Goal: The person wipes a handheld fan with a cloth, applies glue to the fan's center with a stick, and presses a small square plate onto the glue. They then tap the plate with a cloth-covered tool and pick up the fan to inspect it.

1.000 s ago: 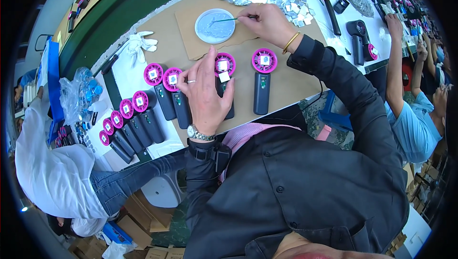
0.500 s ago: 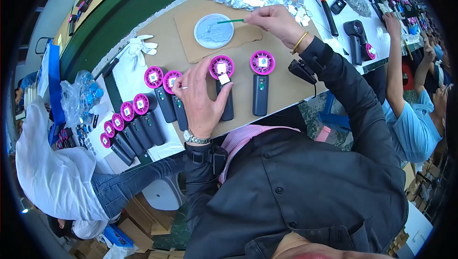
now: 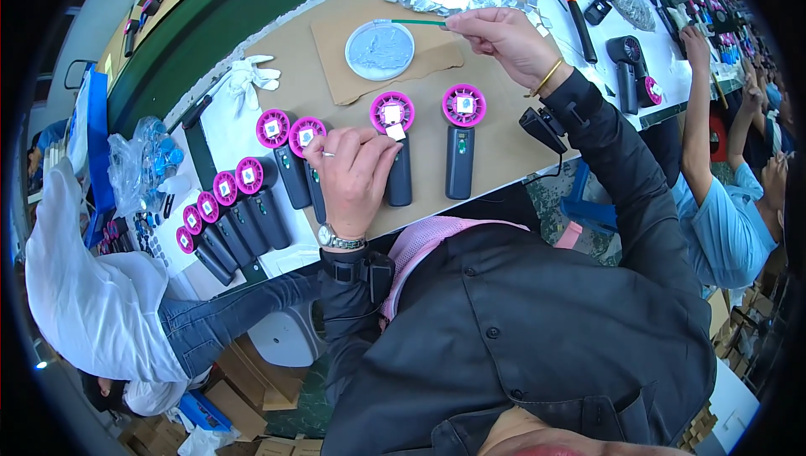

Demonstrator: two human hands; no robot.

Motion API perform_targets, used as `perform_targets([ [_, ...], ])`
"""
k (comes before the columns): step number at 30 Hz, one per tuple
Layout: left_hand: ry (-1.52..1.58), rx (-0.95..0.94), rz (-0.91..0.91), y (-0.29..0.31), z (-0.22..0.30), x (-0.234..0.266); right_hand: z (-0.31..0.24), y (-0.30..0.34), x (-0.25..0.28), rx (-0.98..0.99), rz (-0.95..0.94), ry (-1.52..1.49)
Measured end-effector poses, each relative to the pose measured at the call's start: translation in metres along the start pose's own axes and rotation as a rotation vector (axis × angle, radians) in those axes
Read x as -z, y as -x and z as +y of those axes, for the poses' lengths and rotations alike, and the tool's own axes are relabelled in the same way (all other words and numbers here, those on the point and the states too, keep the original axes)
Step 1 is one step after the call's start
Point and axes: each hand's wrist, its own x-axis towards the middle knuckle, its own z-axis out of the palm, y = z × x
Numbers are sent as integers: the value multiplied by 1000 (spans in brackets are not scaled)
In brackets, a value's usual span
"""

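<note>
Thin green brush [image 3: 411, 23] is pinched shut in right hand [image 3: 504, 36] over far grey dish [image 3: 380, 49]; small white square [image 3: 395, 132] is pinched by left hand [image 3: 353, 175] and should be pressed flat, centred on near middle fan [image 3: 393, 116].

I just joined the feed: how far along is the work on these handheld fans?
Done, apparently: six fans lined up at left carry square pads. In hand: left hand sets a pad on the third fan; right hand holds a brush at the paste dish. Left: the rightmost fan.
</note>
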Motion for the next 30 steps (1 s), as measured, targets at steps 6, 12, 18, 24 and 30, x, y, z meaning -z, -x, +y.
perform_targets([
  [6, 7, -6, 3, 2, 0, -2, 1, 7, 2, -7, 37, 50],
  [12, 2, -13, 32, 2, 0, -4, -10, 12, 6, 15, 21, 33],
  [18, 1, -8, 32, 4, -1, -3, -19, 18, 7, 56, -28, 57],
  [24, -13, 4, 30, 6, 2, -3, -3, 3, -4, 164, 60, 370],
  [30, -8, 5, 32, 8, 1, -2, 18, -14, -4, 430, 207, 828],
])
